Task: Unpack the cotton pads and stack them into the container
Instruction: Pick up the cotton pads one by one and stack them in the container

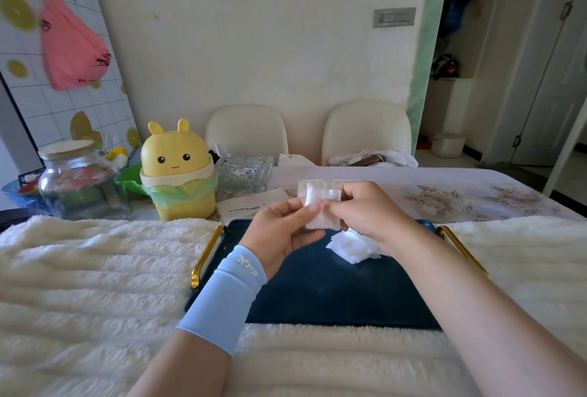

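Both hands hold a small stack of white cotton pads (320, 206) above the far end of a dark blue tray (333, 295). My left hand (279, 231), with a light blue sleeve at the wrist, grips the stack from below and the left. My right hand (365, 209) pinches it from the right. A loose heap of white cotton pads or wrapping (352, 247) lies on the tray under my right hand. Behind the hands a clear, pale container (305, 185) stands on the table, mostly hidden.
The tray has gold handles (208, 253) and rests on a fluffy cream cloth (95, 285). A yellow bunny-shaped bin (178, 174), a glass jar (79, 180), a glass dish (244, 172) and a paper sheet (251, 203) stand at the back left. Two cream chairs (365, 130) face the table.
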### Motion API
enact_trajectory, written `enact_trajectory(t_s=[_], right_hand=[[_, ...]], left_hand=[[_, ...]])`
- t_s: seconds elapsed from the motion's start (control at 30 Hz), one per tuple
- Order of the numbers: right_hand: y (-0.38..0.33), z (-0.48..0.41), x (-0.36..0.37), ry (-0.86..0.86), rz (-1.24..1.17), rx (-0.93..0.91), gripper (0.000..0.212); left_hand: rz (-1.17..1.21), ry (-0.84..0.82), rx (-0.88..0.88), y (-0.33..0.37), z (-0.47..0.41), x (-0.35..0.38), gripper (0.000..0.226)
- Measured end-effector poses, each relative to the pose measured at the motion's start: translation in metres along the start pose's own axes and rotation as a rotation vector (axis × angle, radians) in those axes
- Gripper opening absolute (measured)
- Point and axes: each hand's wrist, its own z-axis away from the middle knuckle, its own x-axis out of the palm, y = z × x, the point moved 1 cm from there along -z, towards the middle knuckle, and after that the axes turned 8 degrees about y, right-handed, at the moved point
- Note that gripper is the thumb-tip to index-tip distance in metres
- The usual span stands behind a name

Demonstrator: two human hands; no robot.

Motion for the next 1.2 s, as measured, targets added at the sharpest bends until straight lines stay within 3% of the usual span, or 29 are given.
enact_trajectory(t_s=[0.1,0.23,0.43,0.5,0.63,0.73,0.8,0.87,1.03,1.2], right_hand=[[-0.005,0.002,-0.004,-0.010,-0.094,0.085,0.032],[-0.005,0.004,-0.012,-0.117,-0.120,0.111,0.029],[0.004,-0.001,-0.012,-0.038,-0.100,0.194,0.021],[0.003,-0.002,-0.014,0.060,-0.156,0.161,0.016],[-0.003,-0.006,-0.026,0.257,-0.218,-0.085,0.007],[-0.010,-0.003,-0.031,0.035,-0.283,-0.138,0.007],[-0.012,0.001,-0.028,-0.110,-0.203,-0.121,0.007],[-0.010,0.004,-0.023,-0.149,-0.082,-0.140,0.011],[-0.004,0.001,-0.014,-0.031,0.041,-0.201,0.012],[-0.005,-0.001,-0.010,0.046,-0.006,-0.198,0.009]], left_hand=[[-0.016,0.015,0.014,-0.001,-0.002,-0.004,0.022],[-0.090,-0.020,-0.004,0.001,-0.002,-0.009,0.020],[-0.312,-0.043,-0.011,-0.003,-0.001,-0.008,0.029],[-0.321,-0.023,-0.026,-0.004,-0.001,-0.008,0.030],[-0.253,0.083,-0.047,-0.004,-0.003,-0.011,0.021],[-0.155,0.138,-0.100,-0.005,-0.004,-0.011,0.016],[-0.103,0.129,-0.128,-0.005,-0.004,-0.007,0.022],[-0.076,0.110,-0.133,-0.005,-0.003,-0.003,0.024],[0.009,0.084,-0.136,-0.002,0.002,0.002,0.021],[0.093,0.108,-0.135,-0.003,0.003,0.006,0.019]])
